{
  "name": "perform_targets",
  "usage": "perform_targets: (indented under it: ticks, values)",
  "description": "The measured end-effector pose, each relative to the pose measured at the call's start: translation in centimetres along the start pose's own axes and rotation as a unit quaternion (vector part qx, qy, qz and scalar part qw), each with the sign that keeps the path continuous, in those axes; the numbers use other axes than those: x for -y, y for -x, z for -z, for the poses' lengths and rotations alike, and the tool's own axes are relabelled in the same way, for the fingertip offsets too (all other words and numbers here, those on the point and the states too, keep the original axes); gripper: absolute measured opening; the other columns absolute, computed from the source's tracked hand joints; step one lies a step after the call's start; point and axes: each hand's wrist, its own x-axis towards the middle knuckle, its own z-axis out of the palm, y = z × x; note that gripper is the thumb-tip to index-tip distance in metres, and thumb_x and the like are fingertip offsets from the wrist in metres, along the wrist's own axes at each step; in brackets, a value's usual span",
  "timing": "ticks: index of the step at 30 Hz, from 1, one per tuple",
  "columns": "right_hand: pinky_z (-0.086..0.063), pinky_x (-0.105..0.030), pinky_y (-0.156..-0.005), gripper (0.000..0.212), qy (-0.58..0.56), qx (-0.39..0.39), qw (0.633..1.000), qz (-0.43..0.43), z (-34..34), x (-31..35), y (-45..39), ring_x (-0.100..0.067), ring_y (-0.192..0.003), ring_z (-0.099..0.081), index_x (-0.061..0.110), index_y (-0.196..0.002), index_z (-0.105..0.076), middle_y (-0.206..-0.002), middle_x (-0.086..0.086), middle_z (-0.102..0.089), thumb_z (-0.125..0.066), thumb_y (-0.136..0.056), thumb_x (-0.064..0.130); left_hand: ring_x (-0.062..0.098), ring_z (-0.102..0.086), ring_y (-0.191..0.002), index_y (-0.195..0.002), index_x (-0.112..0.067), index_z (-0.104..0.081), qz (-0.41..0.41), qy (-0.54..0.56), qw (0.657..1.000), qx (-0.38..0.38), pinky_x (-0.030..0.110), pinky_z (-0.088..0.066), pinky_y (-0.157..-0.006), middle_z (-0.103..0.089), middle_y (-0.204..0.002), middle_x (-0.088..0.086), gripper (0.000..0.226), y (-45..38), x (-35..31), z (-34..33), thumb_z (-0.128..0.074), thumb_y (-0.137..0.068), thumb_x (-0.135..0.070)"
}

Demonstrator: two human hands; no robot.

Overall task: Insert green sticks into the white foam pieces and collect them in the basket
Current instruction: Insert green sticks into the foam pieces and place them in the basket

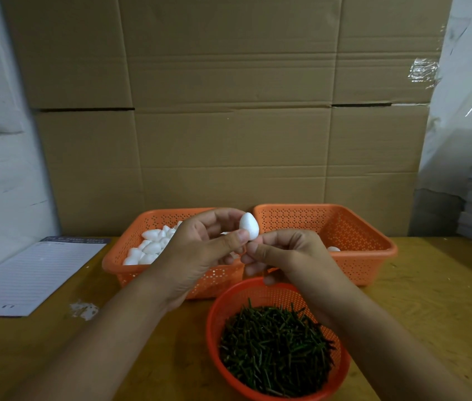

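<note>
My left hand point(200, 250) pinched the white foam piece point(248, 225) above the baskets; my right hand point(284, 256) curled beneath it, its contents hidden from me.

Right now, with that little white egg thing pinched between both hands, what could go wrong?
The foam piece is held only at its lower tip, by the left hand and right hand; it could slip and drop among the green sticks in the round basket. Any stick is hidden by the fingers, so it may go in crooked. The finished piece could also land in the left basket of blanks instead of the right basket.
</note>
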Motion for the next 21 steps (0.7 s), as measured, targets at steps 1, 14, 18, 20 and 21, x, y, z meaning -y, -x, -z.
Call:
perform_targets:
  ticks: [1, 14, 18, 20, 21]
  values:
    - [-0.050, -0.018, -0.055, 0.012, 0.000, 0.004, 1.000, 0.000, 0.03, 0.02, -0.01, -0.016, -0.074, -0.072, 0.008, -0.090, -0.076, -0.086, -0.009, -0.077, -0.067, -0.093, 0.015, 0.009, -0.065, -0.079, -0.107, -0.021, -0.075, 0.001, 0.003, 1.000, 0.007, 0.023, -0.052, -0.068, -0.073, -0.095, 0.000, 0.034, 0.01, -0.03, 0.04, -0.081, -0.076, -0.031]
    - [-0.050, -0.019, -0.055, 0.014, 0.006, -0.004, 1.000, 0.004, -0.09, 0.01, -0.05, -0.014, -0.071, -0.071, 0.005, -0.088, -0.075, -0.081, -0.008, -0.076, -0.064, -0.095, 0.012, 0.009, -0.064, -0.080, -0.109, -0.021, -0.075, 0.009, 0.011, 1.000, 0.015, 0.023, -0.053, -0.068, -0.073, -0.095, -0.001, 0.031, -0.02, -0.10, 0.15, -0.077, -0.079, -0.028]
    - [-0.049, -0.019, -0.051, 0.012, 0.044, -0.067, 0.996, 0.035, -0.32, -0.20, -0.34, -0.009, -0.058, -0.065, 0.007, -0.081, -0.075, -0.067, -0.005, -0.073, -0.071, -0.090, 0.013, 0.010, -0.065, -0.080, -0.113, -0.018, -0.070, 0.002, 0.015, 1.000, -0.014, 0.023, -0.053, -0.067, -0.073, -0.105, -0.002, 0.037, -0.06, 0.00, -0.18, -0.077, -0.078, -0.025]
    - [-0.049, -0.021, -0.052, 0.012, 0.067, -0.081, 0.994, 0.041, -0.40, -0.34, -0.43, -0.010, -0.056, -0.063, 0.011, -0.078, -0.075, -0.065, -0.007, -0.072, -0.073, -0.089, 0.016, 0.011, -0.065, -0.082, -0.108, -0.024, -0.072, -0.004, 0.000, 1.000, -0.025, 0.025, -0.053, -0.068, -0.073, -0.105, -0.003, 0.032, -0.11, 0.13, -0.29, -0.078, -0.077, -0.025]
    - [-0.049, -0.022, -0.052, 0.013, 0.071, -0.081, 0.993, 0.042, -0.45, -0.40, -0.45, -0.012, -0.056, -0.063, 0.012, -0.077, -0.075, -0.065, -0.007, -0.072, -0.073, -0.089, 0.017, 0.011, -0.066, -0.083, -0.105, -0.027, -0.074, -0.007, -0.006, 1.000, -0.027, 0.025, -0.053, -0.068, -0.073, -0.105, -0.004, 0.029, -0.13, 0.17, -0.32, -0.078, -0.077, -0.025]
